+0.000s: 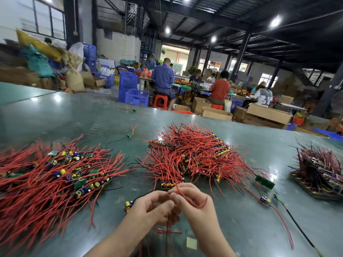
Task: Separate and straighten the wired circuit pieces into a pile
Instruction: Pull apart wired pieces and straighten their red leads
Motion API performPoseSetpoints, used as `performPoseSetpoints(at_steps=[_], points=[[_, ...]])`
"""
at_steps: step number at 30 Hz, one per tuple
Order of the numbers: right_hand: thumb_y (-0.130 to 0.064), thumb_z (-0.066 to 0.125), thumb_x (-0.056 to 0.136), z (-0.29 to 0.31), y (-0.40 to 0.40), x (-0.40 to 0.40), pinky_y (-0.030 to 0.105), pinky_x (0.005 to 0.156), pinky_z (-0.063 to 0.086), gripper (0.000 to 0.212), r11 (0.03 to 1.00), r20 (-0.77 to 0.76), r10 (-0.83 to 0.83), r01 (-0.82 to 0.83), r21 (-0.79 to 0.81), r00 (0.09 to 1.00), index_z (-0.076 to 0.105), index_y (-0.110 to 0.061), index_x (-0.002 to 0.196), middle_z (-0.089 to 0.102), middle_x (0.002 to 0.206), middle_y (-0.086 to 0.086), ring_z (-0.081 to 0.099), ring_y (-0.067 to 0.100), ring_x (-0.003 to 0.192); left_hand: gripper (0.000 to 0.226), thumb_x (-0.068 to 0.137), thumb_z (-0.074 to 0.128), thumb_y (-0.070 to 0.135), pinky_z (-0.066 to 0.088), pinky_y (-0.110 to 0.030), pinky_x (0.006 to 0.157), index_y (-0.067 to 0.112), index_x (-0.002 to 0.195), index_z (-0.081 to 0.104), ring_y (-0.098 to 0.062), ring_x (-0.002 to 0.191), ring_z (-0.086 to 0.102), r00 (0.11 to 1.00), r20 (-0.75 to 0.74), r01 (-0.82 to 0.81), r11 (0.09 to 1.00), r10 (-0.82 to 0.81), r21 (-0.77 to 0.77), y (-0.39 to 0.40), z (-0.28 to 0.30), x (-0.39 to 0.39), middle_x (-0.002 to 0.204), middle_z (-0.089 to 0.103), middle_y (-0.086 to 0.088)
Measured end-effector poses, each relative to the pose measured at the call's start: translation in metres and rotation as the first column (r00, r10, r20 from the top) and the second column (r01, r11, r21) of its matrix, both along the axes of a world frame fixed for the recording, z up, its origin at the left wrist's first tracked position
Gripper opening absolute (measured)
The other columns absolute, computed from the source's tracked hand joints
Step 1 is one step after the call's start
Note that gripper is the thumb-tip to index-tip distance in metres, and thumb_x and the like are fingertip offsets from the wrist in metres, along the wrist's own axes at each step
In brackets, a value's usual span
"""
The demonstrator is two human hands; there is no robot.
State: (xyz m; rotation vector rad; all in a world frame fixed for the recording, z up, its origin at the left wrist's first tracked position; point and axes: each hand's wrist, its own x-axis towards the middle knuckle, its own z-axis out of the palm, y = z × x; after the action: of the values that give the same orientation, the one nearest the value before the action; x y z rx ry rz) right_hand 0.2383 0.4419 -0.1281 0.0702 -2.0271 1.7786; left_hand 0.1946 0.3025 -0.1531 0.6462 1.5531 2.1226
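My left hand (151, 210) and my right hand (193, 204) meet at the near middle of the table. Together they pinch the red and black wires (193, 202) of one circuit piece, whose small board with a yellow capacitor (128, 205) sticks out left of my left hand. A tangled heap of red-wired circuit pieces (193, 156) lies just beyond my hands. On the left spreads a wide pile of wired pieces (48, 180). A third, darker stack (321, 173) sits at the right.
The work surface is a green glass-topped table (74, 115). Loose pieces lie on it: a green board (264, 181), a small piece with long wires (267, 200) at the right, two single boards (130, 135) farther back. People sit working at tables behind, among blue crates and cartons.
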Motion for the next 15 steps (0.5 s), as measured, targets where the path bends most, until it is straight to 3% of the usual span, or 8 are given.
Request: performPoseSetpoints(at_steps=[2, 5, 10, 13, 15], points=[[0.000, 0.076, 0.072, -0.002, 0.000, -0.001, 0.036, 0.076, 0.052, 0.022, 1.000, 0.011, -0.023, 0.023, 0.017, 1.000, 0.077, -0.020, 0.066, 0.069, 0.079, 0.006, 0.066, 0.022, 0.081, 0.031, 0.069, 0.083, 0.023, 0.054, -0.026, 0.061, 0.007, 0.093, 0.071, -0.023, 0.070, 0.069, 1.000, 0.018, -0.002, 1.000, 0.002, -0.023, -0.001, 0.000, 0.001, 0.080, 0.072, -0.014], [-0.005, 0.076, 0.073, 0.000, -0.001, 0.001, 0.037, 0.074, 0.051, 0.021, 0.998, 0.049, -0.030, 0.027, 0.059, 0.998, 0.077, -0.026, 0.066, 0.069, 0.077, 0.004, 0.065, 0.018, 0.078, 0.022, 0.071, 0.080, 0.015, 0.052, -0.026, 0.057, 0.007, 0.090, 0.072, -0.022, 0.064, 0.066, 0.998, 0.054, 0.020, 0.999, -0.018, -0.040, -0.003, 0.003, 0.002, 0.076, 0.068, -0.013], [-0.004, 0.072, 0.077, 0.003, -0.002, 0.002, 0.020, 0.066, 0.049, 0.026, 0.997, 0.126, -0.067, 0.062, 0.047, 0.990, 0.076, -0.027, 0.068, 0.073, 0.073, -0.002, 0.063, 0.007, 0.067, 0.015, 0.084, 0.055, 0.005, 0.051, -0.030, 0.048, -0.001, 0.096, 0.062, -0.022, 0.052, 0.060, 0.952, 0.269, 0.141, 0.990, -0.142, 0.023, -0.004, 0.011, 0.006, 0.071, 0.064, -0.016], [0.002, 0.070, 0.077, 0.000, -0.004, 0.002, 0.015, 0.059, 0.047, 0.028, 0.998, 0.150, -0.054, 0.056, -0.006, 0.987, 0.075, -0.024, 0.067, 0.071, 0.065, -0.002, 0.061, 0.004, 0.059, 0.021, 0.095, 0.033, 0.001, 0.034, -0.018, 0.038, 0.001, 0.092, 0.054, -0.014, 0.042, 0.041, 0.922, 0.359, 0.161, 0.987, -0.146, -0.014, -0.001, 0.013, 0.007, 0.059, 0.055, -0.009], [0.004, 0.069, 0.078, -0.001, -0.006, 0.001, 0.014, 0.057, 0.047, 0.028, 0.999, 0.168, -0.032, 0.038, -0.030, 0.985, 0.074, -0.022, 0.067, 0.070, 0.063, 0.000, 0.061, 0.005, 0.056, 0.026, 0.094, 0.027, 0.006, 0.019, -0.011, 0.039, 0.009, 0.088, 0.053, -0.009, 0.040, 0.028, 0.919, 0.376, 0.164, 0.981, -0.116, -0.100, 0.000, 0.012, 0.007, 0.053, 0.046, -0.001]])
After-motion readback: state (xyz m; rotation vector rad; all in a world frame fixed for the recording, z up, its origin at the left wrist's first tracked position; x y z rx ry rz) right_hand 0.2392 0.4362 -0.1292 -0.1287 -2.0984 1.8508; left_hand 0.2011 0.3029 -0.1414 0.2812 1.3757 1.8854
